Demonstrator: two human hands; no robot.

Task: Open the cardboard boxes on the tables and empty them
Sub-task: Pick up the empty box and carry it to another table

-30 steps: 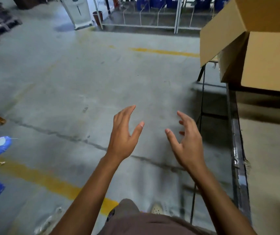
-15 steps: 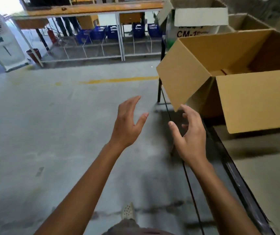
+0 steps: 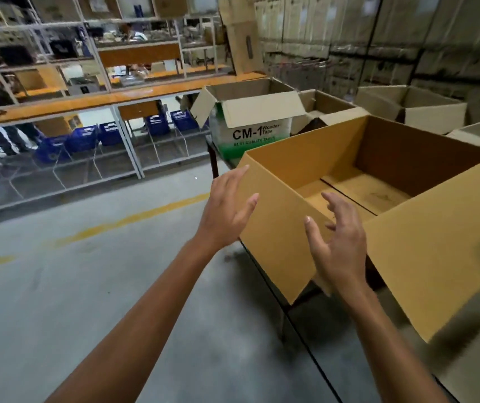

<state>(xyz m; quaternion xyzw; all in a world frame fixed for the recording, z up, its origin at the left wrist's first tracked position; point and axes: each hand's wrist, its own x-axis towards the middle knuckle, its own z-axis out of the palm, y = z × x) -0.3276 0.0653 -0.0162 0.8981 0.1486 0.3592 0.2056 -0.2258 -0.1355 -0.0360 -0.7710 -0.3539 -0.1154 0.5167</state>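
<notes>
The open cardboard box (image 3: 442, 228) sits on the table (image 3: 384, 367) ahead and rightward, its inside apparently bare; the right grip (image 3: 337, 248), spread wide and holding nothing, is nearer, at its near-left corner; the left grip (image 3: 227, 210), equally wide and empty, is beside the hanging side flap (image 3: 273, 237).

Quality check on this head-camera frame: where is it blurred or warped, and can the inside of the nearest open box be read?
Head view: the nearest box reads clearly inside, far wall shaded, floor lit and bare; its front flap at lower right smears with motion blur; the shelves at left bow from the wide lens and look soft; the left hand and right hand are sharp.
</notes>
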